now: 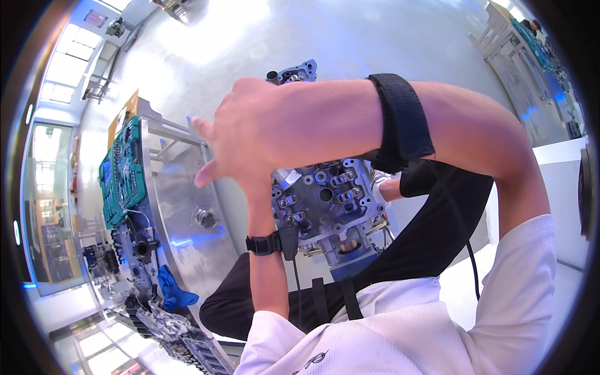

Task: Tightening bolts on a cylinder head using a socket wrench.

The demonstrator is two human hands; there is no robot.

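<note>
My right arm reaches across from the right, and my right hand (240,125) is held up in front of the engine. A finger and a thumb stick out toward the left, apart and a little blurred, with no object visible between them. My left forearm rises from below to my left hand (251,184), which overlaps the right one; its fingers are mostly hidden. Behind and below the hands is a grey metal engine (325,194) with round bores and valve-gear parts showing. My right forearm covers the engine's middle, while its far end sticks out beyond.
A metal workbench (187,181) stands to my left. On it are a green tool case (122,169), a small round metal part (204,217), a blue glove or cloth (175,289) and engine parts (178,337). Black cables (459,219) hang from my wrist straps. Another bench (531,81) stands far right.
</note>
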